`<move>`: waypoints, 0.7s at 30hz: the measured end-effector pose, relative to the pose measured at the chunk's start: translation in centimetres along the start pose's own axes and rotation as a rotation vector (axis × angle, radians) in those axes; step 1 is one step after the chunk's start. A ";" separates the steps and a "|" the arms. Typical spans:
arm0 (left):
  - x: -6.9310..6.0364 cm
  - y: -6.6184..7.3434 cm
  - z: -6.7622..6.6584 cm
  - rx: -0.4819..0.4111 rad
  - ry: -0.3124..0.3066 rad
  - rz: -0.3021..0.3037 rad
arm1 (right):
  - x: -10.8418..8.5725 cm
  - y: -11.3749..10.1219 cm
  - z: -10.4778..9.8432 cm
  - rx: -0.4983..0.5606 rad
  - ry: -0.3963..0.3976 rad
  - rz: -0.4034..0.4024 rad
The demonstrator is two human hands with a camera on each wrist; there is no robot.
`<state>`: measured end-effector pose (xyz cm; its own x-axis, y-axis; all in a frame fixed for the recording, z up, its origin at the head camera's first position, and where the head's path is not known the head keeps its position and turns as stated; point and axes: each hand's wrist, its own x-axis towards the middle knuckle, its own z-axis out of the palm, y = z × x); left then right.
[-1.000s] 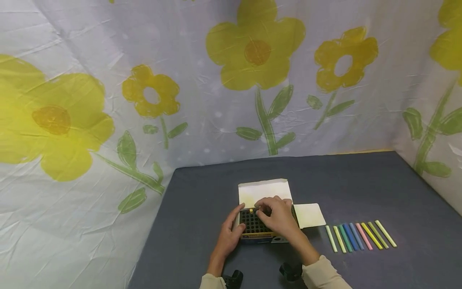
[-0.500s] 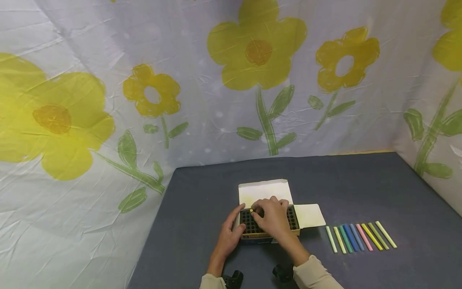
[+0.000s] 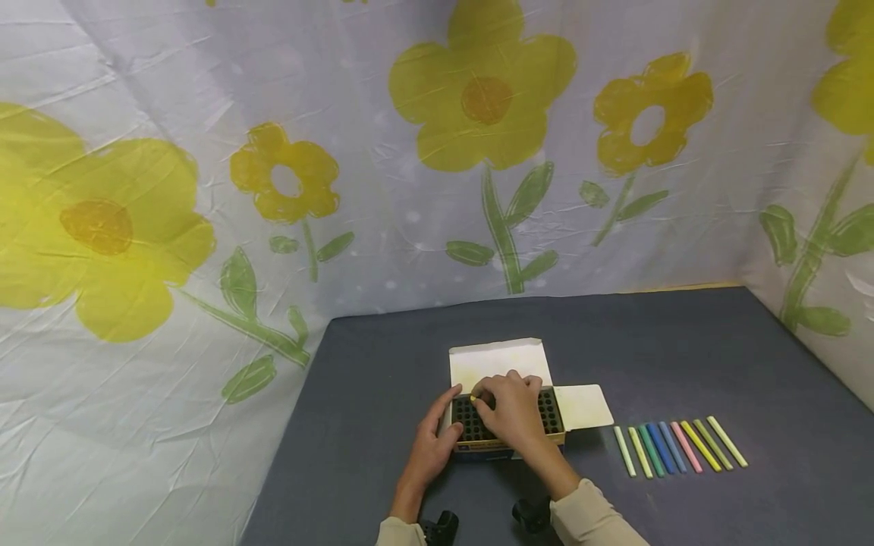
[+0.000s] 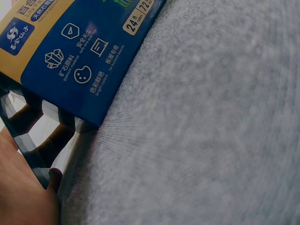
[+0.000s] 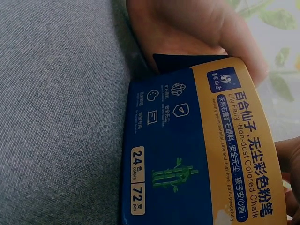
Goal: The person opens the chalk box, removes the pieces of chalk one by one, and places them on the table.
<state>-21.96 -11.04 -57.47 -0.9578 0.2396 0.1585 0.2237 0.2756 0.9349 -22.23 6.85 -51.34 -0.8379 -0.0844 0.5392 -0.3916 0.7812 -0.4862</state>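
An opened blue-and-gold chalk box [image 3: 478, 447] lies on the dark table, its black tray full of round holes facing up. My left hand [image 3: 430, 436] grips its left end, thumb at the near corner, fingers along the far side. My right hand [image 3: 514, 409] reaches over the tray and pinches a yellow chalk stick [image 3: 473, 398] at the far left holes; only its tip shows. The right wrist view shows the box's printed front [image 5: 187, 140], with the left hand [image 5: 197, 28] at its end. In the left wrist view the box [image 4: 79, 61] sits above that hand.
White lid flaps fold out behind [image 3: 495, 360] and to the right [image 3: 586, 407] of the box. Farther right, several coloured chalk sticks [image 3: 676, 447] lie in a row on the table [image 3: 382, 379]. A flower-printed cloth [image 3: 410, 243] hangs behind.
My right hand has moved left over the tray to the yellow chalk and now pinches it, uncovering the holes at the right. The left hand stays on the box.
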 end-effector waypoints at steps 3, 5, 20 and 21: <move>0.0 0.0 0.0 0.002 0.001 -0.006 | 0.0 0.0 0.0 0.019 0.002 0.000; 0.0 -0.1 0.0 0.003 0.000 -0.006 | 0.0 0.0 0.0 0.037 0.000 0.005; 0.1 -0.4 0.0 0.005 0.007 0.003 | 0.1 0.1 0.0 0.139 -0.023 0.038; 0.1 -0.4 0.0 0.001 0.005 0.007 | 0.1 0.1 -0.1 0.152 -0.024 0.037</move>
<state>-22.11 -11.14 -57.87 -0.9571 0.2369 0.1667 0.2305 0.2745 0.9335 -22.36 6.99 -51.30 -0.8611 -0.0738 0.5030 -0.4118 0.6815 -0.6050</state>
